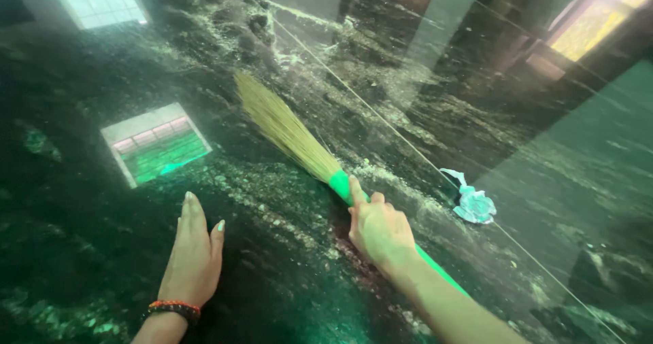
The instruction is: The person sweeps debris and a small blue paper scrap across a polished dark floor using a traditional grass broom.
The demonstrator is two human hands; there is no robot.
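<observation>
My right hand (378,230) grips the green handle of a grass broom (289,132), thumb stretched along the handle. The broom's tan bristles fan out up and to the left over a dark, glossy stone floor (476,126). My left hand (195,252) rests flat on the floor, palm down, fingers together, with a red and black beaded bracelet at the wrist. It holds nothing.
A crumpled light blue scrap (471,201) lies on the floor just right of the broom handle. A thin pale seam line (408,147) runs diagonally across the floor. Window reflections (155,143) shine on the polished surface at left and top.
</observation>
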